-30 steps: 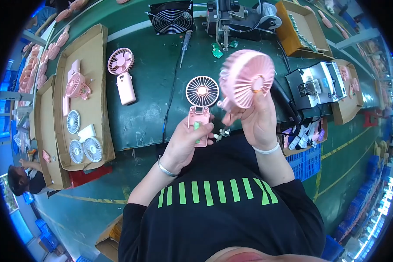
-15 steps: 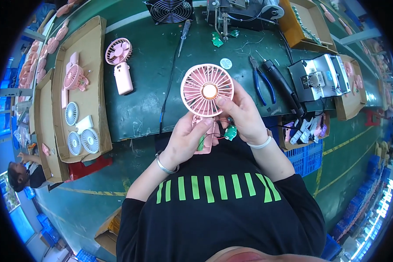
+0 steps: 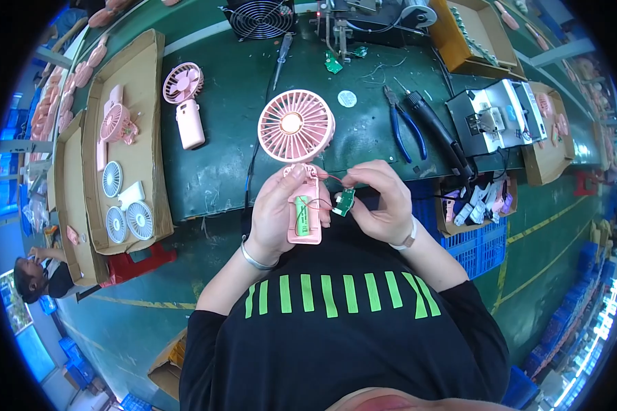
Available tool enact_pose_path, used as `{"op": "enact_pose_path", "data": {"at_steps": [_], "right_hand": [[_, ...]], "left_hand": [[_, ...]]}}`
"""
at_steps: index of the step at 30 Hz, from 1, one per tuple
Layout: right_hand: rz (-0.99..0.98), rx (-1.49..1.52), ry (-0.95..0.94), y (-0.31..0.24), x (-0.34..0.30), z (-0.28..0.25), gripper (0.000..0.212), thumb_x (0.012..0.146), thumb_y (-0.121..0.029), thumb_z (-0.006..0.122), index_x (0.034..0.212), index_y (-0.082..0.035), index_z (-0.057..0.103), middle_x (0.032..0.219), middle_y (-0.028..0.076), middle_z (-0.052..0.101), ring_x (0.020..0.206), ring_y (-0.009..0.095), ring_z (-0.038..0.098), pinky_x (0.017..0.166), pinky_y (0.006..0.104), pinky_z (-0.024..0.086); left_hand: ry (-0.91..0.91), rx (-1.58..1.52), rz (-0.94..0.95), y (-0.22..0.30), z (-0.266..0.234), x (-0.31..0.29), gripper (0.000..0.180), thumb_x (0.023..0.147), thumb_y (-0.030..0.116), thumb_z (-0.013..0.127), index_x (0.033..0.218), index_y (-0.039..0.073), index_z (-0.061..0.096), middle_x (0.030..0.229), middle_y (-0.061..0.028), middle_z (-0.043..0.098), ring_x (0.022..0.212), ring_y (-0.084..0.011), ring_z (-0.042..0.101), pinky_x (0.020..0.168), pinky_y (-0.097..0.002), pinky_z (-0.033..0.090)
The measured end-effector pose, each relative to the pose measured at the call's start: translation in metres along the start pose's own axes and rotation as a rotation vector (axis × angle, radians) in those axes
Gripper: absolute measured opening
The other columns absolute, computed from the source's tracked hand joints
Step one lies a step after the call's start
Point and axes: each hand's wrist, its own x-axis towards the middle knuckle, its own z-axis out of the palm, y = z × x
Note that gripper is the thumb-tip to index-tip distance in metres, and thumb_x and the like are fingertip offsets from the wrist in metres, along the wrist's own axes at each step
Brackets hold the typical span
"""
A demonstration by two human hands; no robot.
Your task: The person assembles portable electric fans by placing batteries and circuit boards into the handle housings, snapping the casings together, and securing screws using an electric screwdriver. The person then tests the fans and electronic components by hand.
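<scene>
Head view: gripping the pink handle point(image 3: 315, 225) in the left hand point(image 3: 271, 211), with thumb laid along its upper part, fingers wrapped around it and open side up. Bending the fingers of the right hand point(image 3: 384, 205) about the green board point(image 3: 345, 203), with tips close to it and to the red wire point(image 3: 334, 179); cannot tell whether pinching board or wire. Showing the green battery point(image 3: 302, 216) lengthwise in the handle, and the pink fan head point(image 3: 297, 125) just beyond the handle's top, over the table point(image 3: 219, 175).

Having, farther out on the table, a pale disc point(image 3: 347, 99), blue pliers point(image 3: 395, 123) and a black tool point(image 3: 435, 125) to the right; a screwdriver point(image 3: 282, 60) ahead, near a black cooling fan point(image 3: 261, 19); a second fan point(image 3: 190, 127) to the left. Showing, past that, a carton point(image 3: 144, 75) with white grilles point(image 3: 139, 220) inside. Including a metal device point(image 3: 493, 118) at far right, beyond the black tool.
</scene>
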Motion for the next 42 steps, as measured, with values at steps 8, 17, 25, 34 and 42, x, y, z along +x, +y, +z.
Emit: {"op": "enact_pose_path", "data": {"at_steps": [8,17,25,34,42], "right_hand": [[-0.223,-0.095,0.084,-0.001,0.012,0.008,0.046,0.063,0.009,0.073,0.106,-0.007,0.066,0.099,0.011,0.062,0.08,0.025,0.063,0.068,0.0334,0.053],[-0.475,-0.267,-0.109,-0.01,0.029,0.001,0.027,0.073,-0.004,0.071,0.1,-0.004,0.07,0.099,0.008,0.069,0.095,0.024,0.068,0.078,0.0358,0.057],[-0.326,-0.278,-0.155,-0.002,0.011,0.018,0.031,0.071,-0.005,0.068,0.102,-0.002,0.07,0.096,0.008,0.07,0.092,0.024,0.068,0.078,0.0361,0.056],[0.1,-0.016,-0.169,-0.008,0.023,0.014,0.029,0.074,0.004,0.071,0.102,-0.004,0.07,0.086,0.009,0.07,0.081,0.025,0.066,0.071,0.0345,0.053],[0.178,-0.044,-0.153,-0.016,0.025,0.019,0.028,0.075,0.004,0.071,0.102,-0.004,0.07,0.082,0.009,0.068,0.077,0.024,0.065,0.068,0.0336,0.052]], "left_hand": [[0.089,0.073,-0.084,-0.002,0.015,-0.005,0.034,0.102,0.029,0.048,0.111,-0.002,0.056,0.09,-0.0112,0.064,0.066,-0.0167,0.067,0.061,-0.0309,0.061],[0.216,0.079,0.01,-0.003,0.017,-0.004,0.036,0.102,0.029,0.047,0.119,-0.001,0.055,0.101,-0.011,0.064,0.08,-0.0144,0.066,0.06,-0.0286,0.059],[0.156,0.03,0.174,0.008,0.017,-0.001,0.044,0.103,0.024,0.039,0.134,-0.007,0.042,0.132,-0.0227,0.055,0.123,-0.0283,0.054,0.104,-0.0391,0.043],[0.155,0.08,0.16,0.007,0.014,-0.003,0.045,0.102,0.025,0.036,0.133,-0.008,0.043,0.133,-0.0217,0.054,0.117,-0.0257,0.059,0.092,-0.0341,0.052],[0.08,0.083,0.119,0.008,0.011,-0.006,0.043,0.102,0.023,0.041,0.133,-0.006,0.046,0.127,-0.0172,0.058,0.094,-0.0161,0.063,0.073,-0.0276,0.053]]}}
